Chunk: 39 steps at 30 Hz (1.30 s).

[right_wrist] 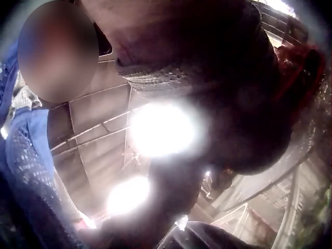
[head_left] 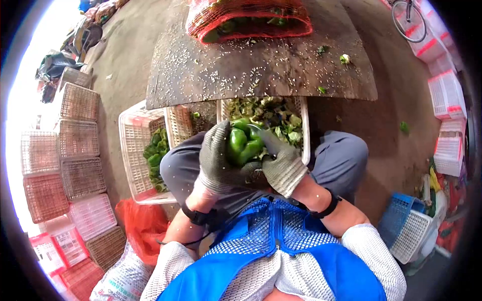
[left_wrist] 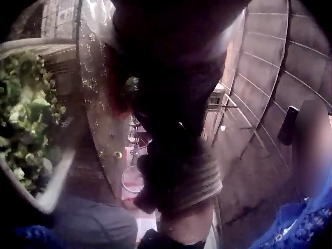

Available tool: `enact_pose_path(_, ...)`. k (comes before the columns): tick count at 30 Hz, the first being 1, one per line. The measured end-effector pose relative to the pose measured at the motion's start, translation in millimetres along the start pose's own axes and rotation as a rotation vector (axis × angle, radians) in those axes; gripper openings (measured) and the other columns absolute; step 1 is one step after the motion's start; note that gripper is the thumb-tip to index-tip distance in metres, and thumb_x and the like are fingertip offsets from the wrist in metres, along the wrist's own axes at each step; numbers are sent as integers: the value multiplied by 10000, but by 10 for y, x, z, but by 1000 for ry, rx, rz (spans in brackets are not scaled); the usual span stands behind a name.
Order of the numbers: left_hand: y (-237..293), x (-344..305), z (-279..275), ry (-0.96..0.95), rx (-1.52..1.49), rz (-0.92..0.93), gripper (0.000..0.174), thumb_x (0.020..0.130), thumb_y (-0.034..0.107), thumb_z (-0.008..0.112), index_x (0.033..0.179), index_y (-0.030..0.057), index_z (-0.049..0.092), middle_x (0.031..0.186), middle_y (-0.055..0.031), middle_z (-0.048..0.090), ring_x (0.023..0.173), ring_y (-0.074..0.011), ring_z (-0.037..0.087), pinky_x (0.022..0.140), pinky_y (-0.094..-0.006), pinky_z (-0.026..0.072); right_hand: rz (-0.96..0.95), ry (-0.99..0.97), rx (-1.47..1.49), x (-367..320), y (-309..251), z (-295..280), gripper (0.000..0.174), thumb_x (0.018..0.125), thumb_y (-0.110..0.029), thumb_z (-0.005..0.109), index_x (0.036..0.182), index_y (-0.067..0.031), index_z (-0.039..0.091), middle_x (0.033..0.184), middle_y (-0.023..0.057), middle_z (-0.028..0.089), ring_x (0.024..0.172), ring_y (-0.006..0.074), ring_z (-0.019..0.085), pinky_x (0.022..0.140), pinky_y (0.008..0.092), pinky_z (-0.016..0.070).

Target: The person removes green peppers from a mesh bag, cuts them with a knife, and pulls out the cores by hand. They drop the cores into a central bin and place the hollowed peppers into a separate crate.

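Observation:
A glossy green bell pepper point(head_left: 243, 145) is held up before the person's lap in the head view. The gloved left hand point(head_left: 216, 159) grips its left side and underside. The gloved right hand point(head_left: 284, 164) curls at its right side, fingertips on the upper part, where a thin pale curved edge shows; I cannot tell what that edge is. Below and beyond the pepper stands a white crate point(head_left: 305, 131) of pale green trimmings point(head_left: 271, 113). Both wrist views show the hands dark against the light, with the pepper hidden.
Left of the knees, another white crate point(head_left: 131, 170) holds green peppers point(head_left: 157, 150). A wooden board point(head_left: 201, 65) strewn with pale seeds lies ahead, bearing a red mesh sack point(head_left: 251, 15). Stacked crates point(head_left: 78, 138) line the left; a blue crate point(head_left: 396, 218) stands at right.

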State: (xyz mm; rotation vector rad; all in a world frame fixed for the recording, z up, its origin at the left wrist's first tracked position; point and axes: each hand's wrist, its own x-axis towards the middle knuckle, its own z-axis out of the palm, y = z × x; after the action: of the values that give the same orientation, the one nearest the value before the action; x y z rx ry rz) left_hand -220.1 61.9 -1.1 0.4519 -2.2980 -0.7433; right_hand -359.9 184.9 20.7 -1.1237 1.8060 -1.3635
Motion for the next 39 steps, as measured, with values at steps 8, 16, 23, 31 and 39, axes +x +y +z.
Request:
enact_pose_path(8,231,62,-226,162,-89,17,987,618,221,909,1418,-5,378,1278,-194,540,1160,-336,555,1010,-436,440,-170,124,30,-50,-221,310,489,820,-166,649,1292,-99,539,1108,213,662,985,387,660,813,431,546)
enact_pose_path(16,318,322,-113,528,-742,-476,604,864,230,714,1358,-5,457,1231,-109,561,1110,-193,541,941,-332,474,-83,-196,-416,213,152,740,367,878,-372,613,1073,-65,656,922,237,693,872,412,679,751,487,550)
enact_pose_path(23,-12,274,89,273,-746,-874,516,827,188,789,1252,14,552,1105,-80,637,961,-167,629,833,-318,549,230,-331,-521,54,376,732,408,852,-443,620,997,-72,711,920,230,693,881,409,673,773,483,546)
enact_pose_path(31,-520,300,225,446,-1503,-1066,408,939,394,651,1211,97,590,1145,-81,644,988,-252,642,865,-416,553,323,-243,-386,208,278,479,313,894,-213,567,1161,-79,659,1037,243,679,950,410,660,812,467,534)
enact_pose_path(39,-471,-39,312,21,-1378,-1047,520,918,468,657,1246,75,568,1068,-85,667,940,-218,665,778,-348,570,386,-133,155,-335,788,-65,733,844,12,605,1512,-77,318,1251,115,653,1008,118,652,861,245,508)
